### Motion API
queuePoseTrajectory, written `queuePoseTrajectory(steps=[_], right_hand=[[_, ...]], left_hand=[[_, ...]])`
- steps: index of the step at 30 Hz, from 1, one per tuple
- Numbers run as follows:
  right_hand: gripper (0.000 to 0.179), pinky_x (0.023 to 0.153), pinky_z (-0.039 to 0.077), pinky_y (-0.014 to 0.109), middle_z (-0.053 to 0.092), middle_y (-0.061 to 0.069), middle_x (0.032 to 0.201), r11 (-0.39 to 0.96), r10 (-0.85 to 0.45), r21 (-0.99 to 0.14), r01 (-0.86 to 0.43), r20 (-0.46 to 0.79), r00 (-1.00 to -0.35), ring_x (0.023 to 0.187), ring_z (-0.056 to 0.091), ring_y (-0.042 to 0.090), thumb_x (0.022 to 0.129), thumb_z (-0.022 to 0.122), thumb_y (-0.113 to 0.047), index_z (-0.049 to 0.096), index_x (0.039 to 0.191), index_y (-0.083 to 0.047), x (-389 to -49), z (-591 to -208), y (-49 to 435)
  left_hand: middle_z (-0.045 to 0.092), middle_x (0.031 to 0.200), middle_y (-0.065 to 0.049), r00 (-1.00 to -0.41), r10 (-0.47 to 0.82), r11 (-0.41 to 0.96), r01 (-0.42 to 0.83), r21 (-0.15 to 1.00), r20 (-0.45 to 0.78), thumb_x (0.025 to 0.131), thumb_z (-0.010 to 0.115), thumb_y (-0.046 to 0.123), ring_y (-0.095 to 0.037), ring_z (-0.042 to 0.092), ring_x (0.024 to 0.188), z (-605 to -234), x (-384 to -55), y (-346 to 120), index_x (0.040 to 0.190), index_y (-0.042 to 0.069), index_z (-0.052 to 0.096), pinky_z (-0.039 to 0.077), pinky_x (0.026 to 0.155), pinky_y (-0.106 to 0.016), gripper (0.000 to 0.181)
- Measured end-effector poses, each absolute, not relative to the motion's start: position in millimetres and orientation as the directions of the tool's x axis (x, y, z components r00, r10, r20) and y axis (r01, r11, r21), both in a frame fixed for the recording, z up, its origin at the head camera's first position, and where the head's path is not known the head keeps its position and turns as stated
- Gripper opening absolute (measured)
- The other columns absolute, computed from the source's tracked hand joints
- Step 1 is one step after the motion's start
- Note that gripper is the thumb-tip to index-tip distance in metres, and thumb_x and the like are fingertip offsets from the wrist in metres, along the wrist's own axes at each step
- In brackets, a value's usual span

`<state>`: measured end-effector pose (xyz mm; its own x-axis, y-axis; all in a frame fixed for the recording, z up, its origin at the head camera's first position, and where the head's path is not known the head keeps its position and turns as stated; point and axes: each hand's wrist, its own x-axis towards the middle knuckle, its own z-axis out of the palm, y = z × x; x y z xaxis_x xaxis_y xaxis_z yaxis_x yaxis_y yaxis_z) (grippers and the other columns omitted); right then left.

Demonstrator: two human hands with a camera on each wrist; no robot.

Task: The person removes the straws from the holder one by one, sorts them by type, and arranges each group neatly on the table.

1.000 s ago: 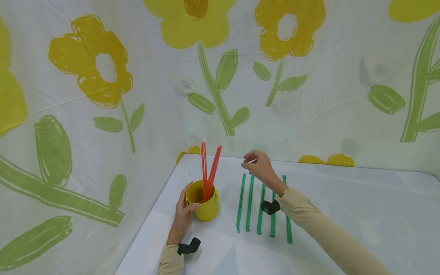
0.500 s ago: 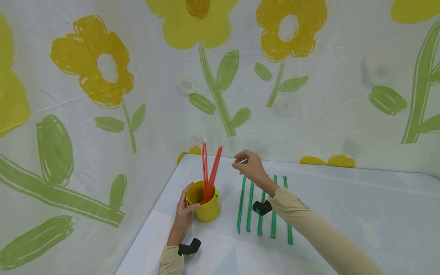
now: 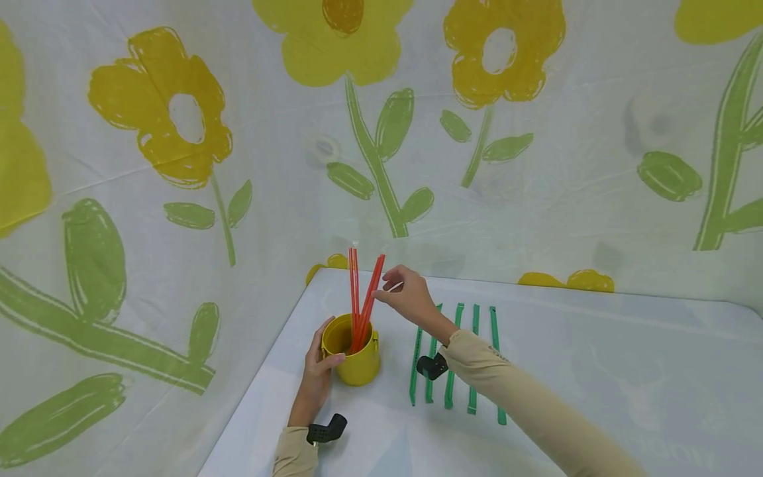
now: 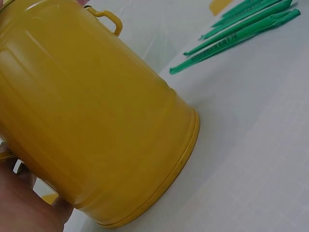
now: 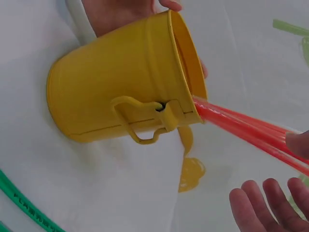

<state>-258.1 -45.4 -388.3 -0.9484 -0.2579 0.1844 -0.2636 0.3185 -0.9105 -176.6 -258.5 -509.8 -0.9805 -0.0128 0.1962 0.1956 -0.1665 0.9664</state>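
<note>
My left hand (image 3: pixel 314 379) holds a small yellow metal pail (image 3: pixel 361 368) by its side, with the thumb near the rim. Several thin red straws (image 3: pixel 354 286), seemingly in clear wrappers, stand in the pail and lean apart in two groups. Beside the right-hand group is my right hand (image 3: pixel 411 296), its thumb and fingers spread apart. In the right wrist view, the thumb (image 5: pixel 298 144) overlaps the red straws (image 5: pixel 251 131), while the other fingers (image 5: pixel 256 200) stay clear of them; whether the thumb touches is hard to tell.
Several slim green printed wrappers (image 3: pixel 473 392), like wrapped straws, lie in a row on the white table (image 3: pixel 596 371), right of the pail, partly under my right forearm. A flower-printed curtain (image 3: pixel 268 199) closes off the back and left.
Step by step, my right hand has moved left from above the green wrappers to the red straws. My left hand and the pail have stayed in place.
</note>
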Motion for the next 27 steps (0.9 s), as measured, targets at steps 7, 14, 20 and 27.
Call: queuePoseTrajectory(steps=[7,14,20,27], right_hand=[[0.025,0.070,0.055,0.030,0.064,0.007,0.090,0.287,-0.240,-0.914,-0.287,0.222,-0.945,0.080,0.061,0.022,0.083,0.071,-0.016,0.059,0.101,-0.003,-252.5,-395.4,-61.2],[0.026,0.066,0.055,0.028,0.063,0.008,0.090,0.292,-0.191,-0.920,-0.260,0.211,-0.959,0.078,0.061,0.020,0.083,0.071,-0.019,0.058,0.099,-0.004,-247.9,-399.5,-72.2],[0.022,0.064,0.056,0.029,0.064,0.009,0.087,0.260,-0.168,-0.931,-0.255,0.217,-0.962,0.075,0.062,0.021,0.084,0.070,-0.013,0.059,0.098,-0.001,-247.6,-402.1,-74.4],[0.023,0.063,0.055,0.027,0.064,0.008,0.089,0.244,-0.149,-0.943,-0.227,0.195,-0.969,0.076,0.062,0.019,0.083,0.071,-0.015,0.057,0.099,-0.004,-249.0,-405.6,-76.6]], left_hand=[[0.033,0.145,-0.007,-0.982,0.000,-0.160,0.188,0.969,0.191,0.083,0.052,0.005,-0.025,0.030,0.131,-509.4,-176.0,-259.5,0.147,0.019,0.029,0.031,0.106,-0.027,0.069],[0.034,0.144,-0.007,-0.983,-0.022,-0.159,0.182,0.970,0.181,0.082,0.053,0.003,-0.025,0.031,0.130,-509.9,-176.3,-258.5,0.146,0.019,0.030,0.031,0.107,-0.028,0.070],[0.034,0.145,-0.007,-0.984,-0.015,-0.159,0.179,0.971,0.179,0.082,0.052,0.004,-0.025,0.031,0.131,-508.3,-175.7,-257.6,0.147,0.018,0.029,0.029,0.107,-0.028,0.070],[0.034,0.145,-0.006,-0.984,-0.027,-0.157,0.180,0.971,0.178,0.082,0.053,0.004,-0.025,0.031,0.131,-508.7,-175.0,-256.7,0.146,0.018,0.030,0.032,0.105,-0.024,0.070]])
